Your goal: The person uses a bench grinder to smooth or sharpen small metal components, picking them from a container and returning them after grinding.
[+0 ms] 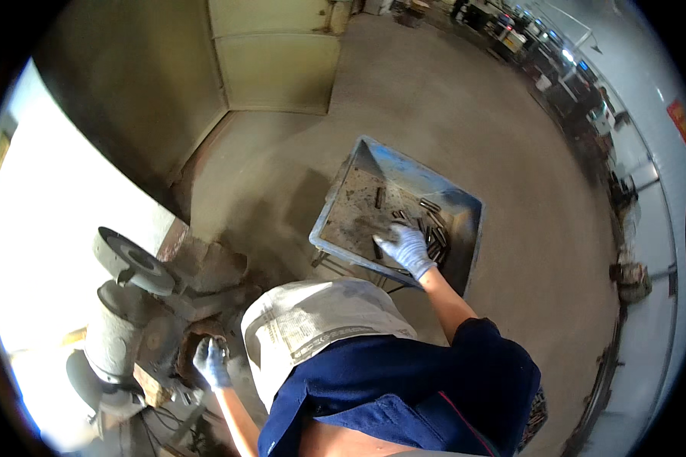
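Over blue bin (pixel 404 169), right hand (pixel 407 250) in pale glove, fingers partly spread, low beside dark metal cylinders (pixel 437 234); whether gripping one, cannot tell. Cylinders gathered mostly toward bin's right side, one lying apart farther left. At person's left, left hand (pixel 213 363), also gloved, fingers curled by rusty receptacle (pixel 188 358); grip unclear. Beyond it, grey machine (pixel 113 335) with round guard. Between hands, pale apron (pixel 320 312) across lap. Around bin, brownish floor (pixel 511 167).
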### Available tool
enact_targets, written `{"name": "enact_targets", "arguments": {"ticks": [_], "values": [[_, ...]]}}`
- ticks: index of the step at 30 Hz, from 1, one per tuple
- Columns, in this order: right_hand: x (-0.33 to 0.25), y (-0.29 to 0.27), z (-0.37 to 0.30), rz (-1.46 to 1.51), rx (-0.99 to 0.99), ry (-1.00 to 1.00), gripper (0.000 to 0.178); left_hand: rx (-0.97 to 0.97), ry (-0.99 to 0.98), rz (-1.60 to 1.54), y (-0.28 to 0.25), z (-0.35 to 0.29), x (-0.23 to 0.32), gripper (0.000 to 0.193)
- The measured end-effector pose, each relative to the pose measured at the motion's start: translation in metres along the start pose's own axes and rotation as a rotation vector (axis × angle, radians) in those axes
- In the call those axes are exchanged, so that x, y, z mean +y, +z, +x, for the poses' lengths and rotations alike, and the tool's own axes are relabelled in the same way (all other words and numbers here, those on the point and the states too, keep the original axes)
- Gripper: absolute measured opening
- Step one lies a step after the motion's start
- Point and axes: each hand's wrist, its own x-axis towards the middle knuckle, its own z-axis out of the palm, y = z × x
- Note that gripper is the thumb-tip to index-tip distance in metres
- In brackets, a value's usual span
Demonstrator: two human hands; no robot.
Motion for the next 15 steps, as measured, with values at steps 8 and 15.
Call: {"name": "enact_targets", "arguments": {"ticks": [8,15], "values": [[-0.167,0.073,0.011,0.482,-0.490,-0.490,0.038,0.101,0.099,0.104,-0.074,0.002,-0.029,0.018],[-0.229,0.144,-0.017,0.690,-0.539,-1.000,0.027,0.656,0.142,0.094,-0.194,-0.096,-0.060,0.024]]}}
